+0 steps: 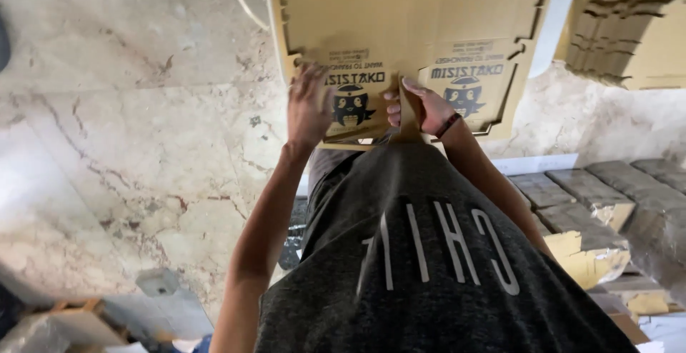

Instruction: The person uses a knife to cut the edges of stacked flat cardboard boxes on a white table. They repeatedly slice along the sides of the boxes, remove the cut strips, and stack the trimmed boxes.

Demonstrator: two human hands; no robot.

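A flat die-cut sheet of brown cardboard (400, 17) with black printed cartoon figures lies in front of me over the marble floor. My left hand (309, 106) rests on its near left edge with the fingers spread across the printed panel. My right hand (421, 106), with a dark band at the wrist, pinches a narrow cardboard flap (409, 117) that stands up at the middle of the near edge. My grey shirt (429, 253) fills the lower centre of the view.
Pale veined marble floor (128, 131) spreads to the left. A stack of more flat cardboard sheets (629, 24) lies at the upper right. Wrapped grey bundles (593, 196) and torn cardboard scraps (586, 253) sit at the right. Small clutter lies at the lower left.
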